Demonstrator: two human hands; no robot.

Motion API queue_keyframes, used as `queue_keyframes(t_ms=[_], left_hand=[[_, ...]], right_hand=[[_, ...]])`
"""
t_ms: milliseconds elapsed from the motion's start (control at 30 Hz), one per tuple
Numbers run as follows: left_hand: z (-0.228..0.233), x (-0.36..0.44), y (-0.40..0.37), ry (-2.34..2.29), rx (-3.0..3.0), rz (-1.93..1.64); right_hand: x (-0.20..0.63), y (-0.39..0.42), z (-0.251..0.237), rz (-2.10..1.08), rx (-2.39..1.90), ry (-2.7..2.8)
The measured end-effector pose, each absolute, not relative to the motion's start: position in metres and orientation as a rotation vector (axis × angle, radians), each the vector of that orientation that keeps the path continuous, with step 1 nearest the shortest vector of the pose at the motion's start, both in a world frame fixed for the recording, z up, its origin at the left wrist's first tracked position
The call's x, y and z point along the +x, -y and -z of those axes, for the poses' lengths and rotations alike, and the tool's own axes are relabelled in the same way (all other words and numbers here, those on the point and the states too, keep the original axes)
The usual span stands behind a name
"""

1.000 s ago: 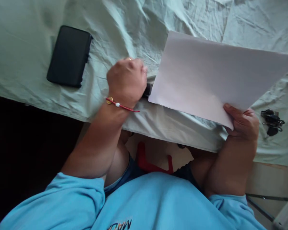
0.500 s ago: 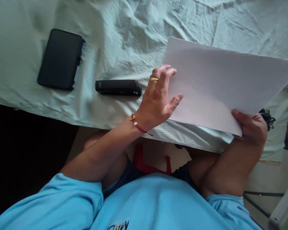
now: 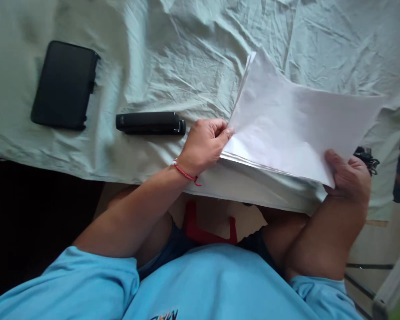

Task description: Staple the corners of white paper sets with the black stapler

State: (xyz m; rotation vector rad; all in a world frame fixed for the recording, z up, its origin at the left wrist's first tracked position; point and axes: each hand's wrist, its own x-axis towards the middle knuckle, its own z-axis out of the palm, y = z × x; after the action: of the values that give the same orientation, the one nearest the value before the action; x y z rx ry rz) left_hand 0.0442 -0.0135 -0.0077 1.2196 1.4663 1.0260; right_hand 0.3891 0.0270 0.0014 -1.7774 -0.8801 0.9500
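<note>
A stack of white paper sheets (image 3: 286, 120) lies tilted between my two hands, its left edges slightly fanned apart. My left hand (image 3: 208, 142) pinches the left edge of the sheets between thumb and fingers. At the lower right corner, my right hand (image 3: 348, 173) grips the stack with the thumb on top and the fingers hidden underneath. A black stapler (image 3: 150, 123) rests on the cloth just left of my left hand. Farther left lies a flat black case-like object (image 3: 65, 84).
A wrinkled pale green cloth (image 3: 186, 58) covers the table. Some small dark objects, perhaps keys (image 3: 366, 159), lie beyond my right hand. Below the table's front edge is a red stool-like object (image 3: 206, 229). A metal frame (image 3: 393, 280) stands at the lower right.
My left hand has gone from spread fingers over the sheets to pinching their left edge. The paper has bent and its edges have separated. My right hand keeps its grip.
</note>
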Motion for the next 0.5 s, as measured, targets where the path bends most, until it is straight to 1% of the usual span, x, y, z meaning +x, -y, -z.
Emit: queue_keyframes(t_ms=[100, 300, 500], left_hand=[[0.0078, 0.0448, 0.0123, -1.543, 1.204, -1.03], [0.006, 0.0456, 0.0098, -1.406, 1.125, -1.025], [0.0038, 0.0421, 0.0098, -1.507, 1.143, -0.955]], right_hand=[[0.3918, -0.0293, 0.0049, -0.949, -1.79, 0.878], [0.3937, -0.0293, 0.0039, -0.921, -1.751, 0.843], [0.3918, -0.0284, -0.0012, -0.913, -1.767, 0.801]])
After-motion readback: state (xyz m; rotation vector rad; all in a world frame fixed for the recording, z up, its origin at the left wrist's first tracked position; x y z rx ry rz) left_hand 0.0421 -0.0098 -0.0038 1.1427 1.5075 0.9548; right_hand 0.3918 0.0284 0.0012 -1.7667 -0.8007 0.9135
